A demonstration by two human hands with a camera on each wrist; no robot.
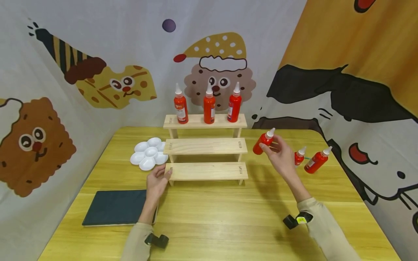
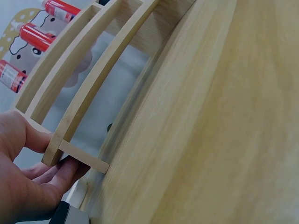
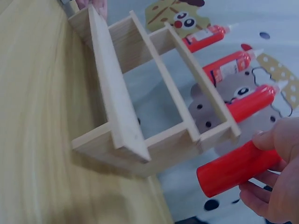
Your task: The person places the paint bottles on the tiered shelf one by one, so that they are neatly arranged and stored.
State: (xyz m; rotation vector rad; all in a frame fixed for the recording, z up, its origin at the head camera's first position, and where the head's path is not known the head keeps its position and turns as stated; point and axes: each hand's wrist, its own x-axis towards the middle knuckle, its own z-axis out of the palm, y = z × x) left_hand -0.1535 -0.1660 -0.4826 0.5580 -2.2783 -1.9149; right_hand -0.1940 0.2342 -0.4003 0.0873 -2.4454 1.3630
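Note:
My right hand (image 1: pixel 280 154) grips a red paint bottle (image 1: pixel 261 144) with a white pointed cap, held tilted to the right of a three-step wooden rack (image 1: pixel 205 146). In the right wrist view the held bottle's base (image 3: pixel 210 179) points toward the rack's side. My left hand (image 1: pixel 158 183) pinches the left end of the rack's lowest step, thumb on top and fingers beneath, as the left wrist view shows at the step's end (image 2: pixel 55 151). Three more red bottles (image 1: pixel 209 105) stand in a row on the top step. The middle and bottom steps are bare.
Two red bottles (image 1: pixel 316 162) stand on the table right of my right hand, one partly hidden by it. A white flower-shaped palette (image 1: pixel 151 152) lies left of the rack. A dark notebook (image 1: pixel 114 207) lies at front left, partly under my left forearm. A printed curtain hangs behind.

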